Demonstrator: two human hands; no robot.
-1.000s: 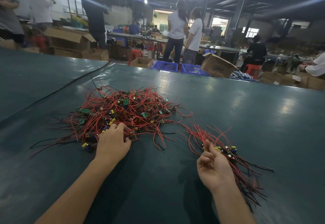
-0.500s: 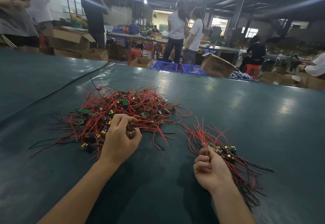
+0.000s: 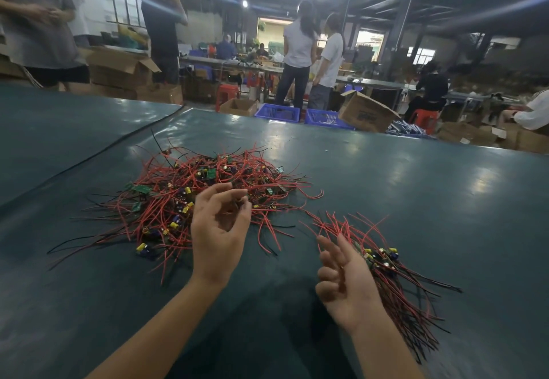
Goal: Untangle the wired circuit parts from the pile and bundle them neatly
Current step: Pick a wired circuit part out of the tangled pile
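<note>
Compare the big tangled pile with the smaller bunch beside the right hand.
The pile sprawls wider than the bunch. The pile's wires cross every way; the bunch's run roughly parallel. The pile's parts are scattered through it; the bunch's cluster together midway. Both are red and black wires with small parts, lying on the dark green table.

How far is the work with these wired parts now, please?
Done: a small sorted bundle lies aligned beside the open right hand. In hand: the left hand seems to pinch one wired part over the tangled pile. Left: most of it; that pile is much larger than the bundle.
</note>
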